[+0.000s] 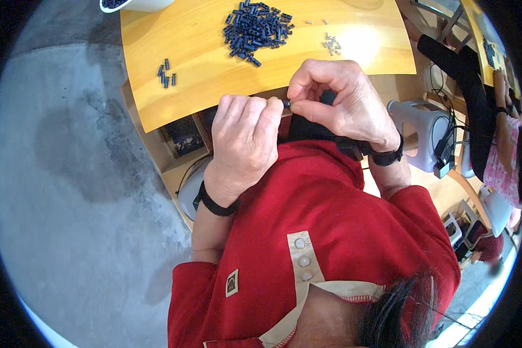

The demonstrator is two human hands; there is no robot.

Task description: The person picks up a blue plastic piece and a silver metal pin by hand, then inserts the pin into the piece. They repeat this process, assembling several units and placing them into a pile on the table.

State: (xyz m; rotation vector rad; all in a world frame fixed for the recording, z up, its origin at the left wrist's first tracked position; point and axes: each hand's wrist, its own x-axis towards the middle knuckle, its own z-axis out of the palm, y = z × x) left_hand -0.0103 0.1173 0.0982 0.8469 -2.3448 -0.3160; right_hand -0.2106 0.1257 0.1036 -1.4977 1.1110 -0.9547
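My left hand [246, 130] is a closed fist just off the table's near edge, its thumb and forefinger on a small dark plastic part [286, 104]. From the other side, my right hand [342, 104] pinches the same part's end between thumb and forefinger; most of it is hidden by the fingers. Beyond the hands lies a heap of small black cylindrical plastic parts [252, 30]. A few similar black parts [166, 78] lie apart at the left. To the right of the heap are several tiny silvery metal pieces [332, 44], too small to tell their kind.
The yellow wooden table [197, 87] ends right before me. At its far left corner stands a white container [145, 4] with dark pieces inside. A pale plastic stool [417, 130] and hanging cables [446, 142] are at the right, where another person [501, 145] sits.
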